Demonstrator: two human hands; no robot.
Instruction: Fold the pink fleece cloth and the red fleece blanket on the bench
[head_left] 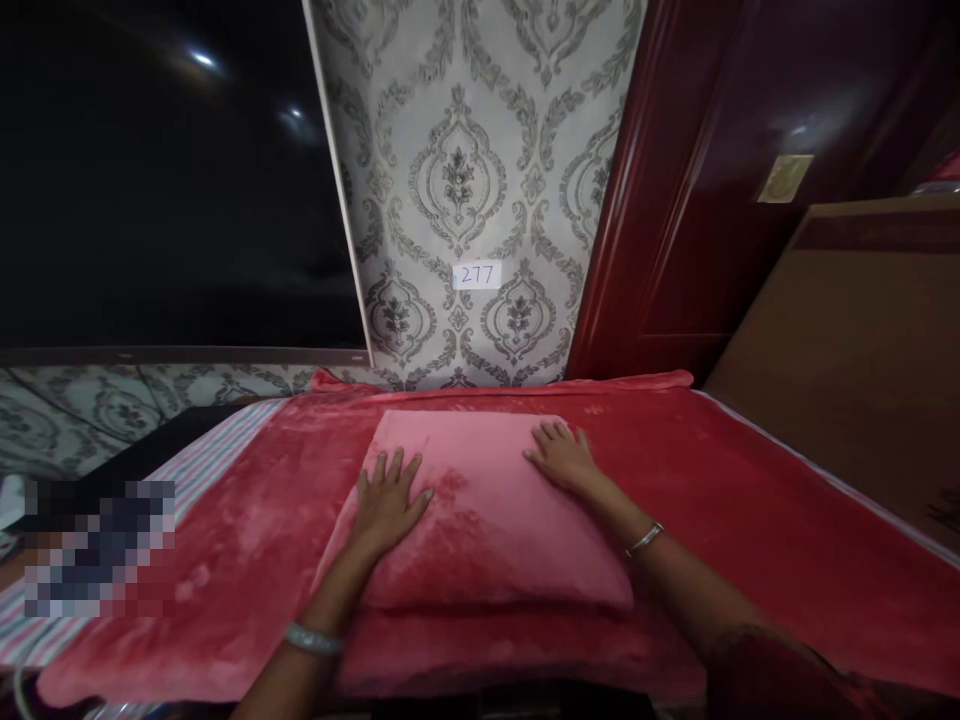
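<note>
Both forearms come in from the bottom edge, each with a bracelet at the wrist. Left hand (386, 500) lies flat on the near-left part of the pillow (480, 510), fingers spread and released, grasping nothing. Right hand (562, 458) lies flat on the far-right part of the same pillow, fingers also open and loose, palm down.

Pillow is pink-red plush, lying flat on the red blanket (750, 500) near the bed's front edge, roughly centred between the left and right sides. Blanket covers most of the bed; a striped sheet (202, 465) shows along the left edge where the blanket stops short.

Step in hand, as a judgement: pressing or smoothing the pillow flat on the blanket. A next move would likely call for sliding the palms outward toward the pillow's corners, or closing the fingers on its edges to lift it.

Open room: plenty of bare blanket right of the pillow and behind it up to the far edge. Left side is tighter, with a blurred patch near the left edge. Far edge meets the patterned wall (480, 150), which carries a small label (477, 275) reading 277. Dark window (165, 170) on the far left, red door (712, 200) far right, brown board (855, 340) along the right edge.
</note>
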